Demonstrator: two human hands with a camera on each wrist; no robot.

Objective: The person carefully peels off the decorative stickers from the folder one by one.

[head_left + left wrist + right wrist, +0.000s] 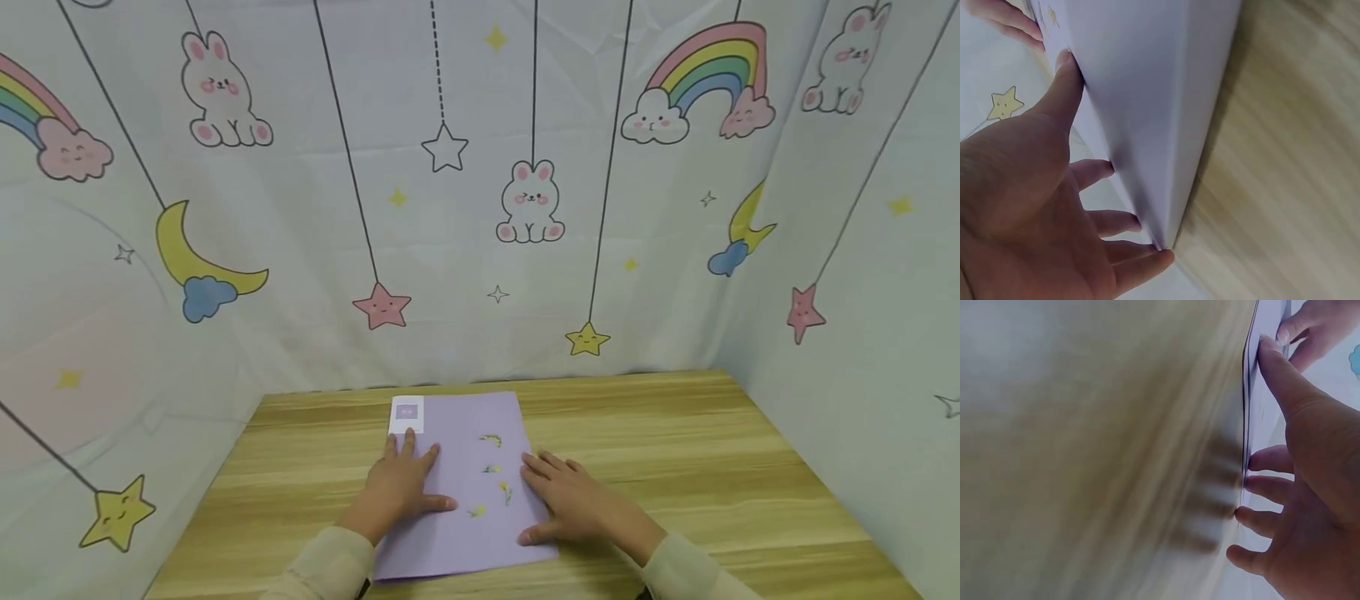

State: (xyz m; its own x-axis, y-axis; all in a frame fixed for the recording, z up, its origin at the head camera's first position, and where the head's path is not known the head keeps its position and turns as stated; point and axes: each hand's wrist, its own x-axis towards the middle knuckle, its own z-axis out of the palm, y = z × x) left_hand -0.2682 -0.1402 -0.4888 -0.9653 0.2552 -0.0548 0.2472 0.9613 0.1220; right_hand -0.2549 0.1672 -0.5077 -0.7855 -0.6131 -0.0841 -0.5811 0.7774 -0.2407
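A light purple folder [465, 546] lies flat on the table, its left edge rounded like a fold in the left wrist view and its right edge showing thin layers in the right wrist view. Small yellow flowers [491, 469] with green bits dot its front; whether printed or stuck on, I cannot tell. At its upper left corner sits a white label [407, 414] with a purple square. My left hand [401, 487] rests with spread fingers on the folder's left side, fingertips at the label's lower edge. Along the right edge, my right hand [573, 504] touches the folder with extended fingers and thumb.
The wood-grain table [645, 417] runs out on both sides of the folder. A white cloth backdrop [465, 250] printed with rabbits, stars, moons and rainbows hangs behind the table and along its left and right sides.
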